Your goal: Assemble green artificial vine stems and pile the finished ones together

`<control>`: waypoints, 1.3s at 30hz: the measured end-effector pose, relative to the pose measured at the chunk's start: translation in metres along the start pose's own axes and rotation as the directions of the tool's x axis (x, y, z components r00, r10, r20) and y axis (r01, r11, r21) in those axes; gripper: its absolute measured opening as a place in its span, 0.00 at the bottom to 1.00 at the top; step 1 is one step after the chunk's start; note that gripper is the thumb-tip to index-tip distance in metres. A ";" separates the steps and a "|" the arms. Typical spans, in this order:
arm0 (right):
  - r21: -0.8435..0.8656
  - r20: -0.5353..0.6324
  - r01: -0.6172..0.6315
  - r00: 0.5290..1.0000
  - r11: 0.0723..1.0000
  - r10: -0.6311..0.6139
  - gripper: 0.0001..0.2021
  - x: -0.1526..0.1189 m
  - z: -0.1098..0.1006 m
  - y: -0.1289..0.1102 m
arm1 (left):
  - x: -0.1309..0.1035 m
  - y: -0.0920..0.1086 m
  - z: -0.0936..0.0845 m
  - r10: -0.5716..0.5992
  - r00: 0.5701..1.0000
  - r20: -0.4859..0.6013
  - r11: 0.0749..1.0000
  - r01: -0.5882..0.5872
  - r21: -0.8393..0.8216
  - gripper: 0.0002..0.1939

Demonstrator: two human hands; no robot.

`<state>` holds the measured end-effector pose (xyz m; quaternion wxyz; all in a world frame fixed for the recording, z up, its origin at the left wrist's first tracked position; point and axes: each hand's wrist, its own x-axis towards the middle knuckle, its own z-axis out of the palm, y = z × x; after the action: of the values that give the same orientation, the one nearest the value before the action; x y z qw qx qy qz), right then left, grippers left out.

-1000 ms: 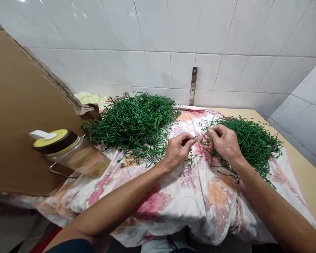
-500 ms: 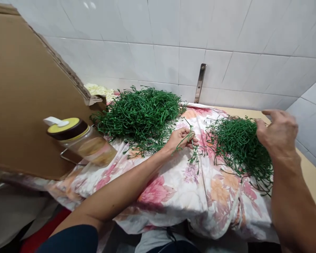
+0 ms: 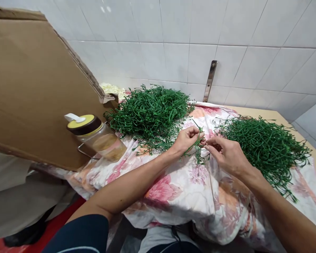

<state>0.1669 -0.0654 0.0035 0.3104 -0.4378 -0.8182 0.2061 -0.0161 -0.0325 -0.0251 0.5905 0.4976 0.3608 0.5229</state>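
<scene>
My left hand (image 3: 188,140) is closed on a few thin green artificial flower stems (image 3: 199,151), whose branched ends hang below its fingers. My right hand (image 3: 228,154) has its thumb and forefinger pinched together at the same stems, close against the left fingertips. Exactly which strand it grips is too small to make out. Behind the left hand lies a large tangled pile of green stems (image 3: 150,112). A second pile of green stems (image 3: 265,147) spreads beyond my right forearm.
A floral cloth (image 3: 173,203) covers the table (image 3: 281,117). At left stands a cardboard sheet (image 3: 42,88) with a yellow-lidded clear jar (image 3: 106,144) before it. Pale yellow pieces (image 3: 113,89) lie behind. A metal strip (image 3: 210,80) is fixed to the tiled wall (image 3: 173,21).
My right hand has come from the right-hand pile to the stems in my left hand, its spread fingers closing into a pinch. The view has shifted slightly right.
</scene>
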 end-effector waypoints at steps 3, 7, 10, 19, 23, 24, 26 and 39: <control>0.098 0.040 -0.118 0.993 0.988 0.115 0.12 0.001 0.002 0.007 | 0.001 -0.001 0.000 0.044 0.998 -0.035 0.998 -0.043 0.036 0.25; 0.335 0.127 -0.256 0.966 0.907 0.226 0.19 0.004 0.007 0.010 | -0.001 -0.001 0.001 0.119 0.986 -0.113 0.982 -0.100 0.162 0.23; 0.436 0.203 -0.249 0.963 0.865 0.175 0.19 0.006 0.013 0.009 | -0.004 -0.003 0.003 0.170 0.978 -0.118 0.959 -0.137 0.248 0.19; 0.263 0.091 -0.143 0.988 0.954 0.123 0.13 0.002 0.016 0.023 | -0.012 -0.003 0.009 0.159 0.987 -0.027 0.957 -0.147 0.251 0.20; 0.161 -0.057 -0.099 0.992 0.982 0.109 0.11 -0.001 0.015 0.023 | -0.015 0.002 0.011 0.024 0.999 0.045 0.981 -0.033 0.191 0.24; 0.144 -0.079 -0.095 0.991 0.985 0.107 0.11 -0.002 0.015 0.022 | -0.016 0.003 0.011 0.003 0.999 0.053 0.983 -0.013 0.180 0.24; 0.117 -0.106 -0.081 0.990 0.990 0.094 0.11 -0.003 0.015 0.019 | -0.015 0.003 0.009 0.005 0.998 0.061 0.988 -0.014 0.153 0.25; 0.486 -0.038 -0.191 0.970 0.853 0.239 0.14 0.002 0.017 0.013 | -0.012 0.008 0.004 0.046 0.999 0.010 0.997 -0.046 0.054 0.27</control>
<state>0.1621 -0.0581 -0.0156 0.4232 -0.4455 -0.6716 0.4141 -0.0166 -0.0457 -0.0177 0.5663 0.5237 0.3607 0.5243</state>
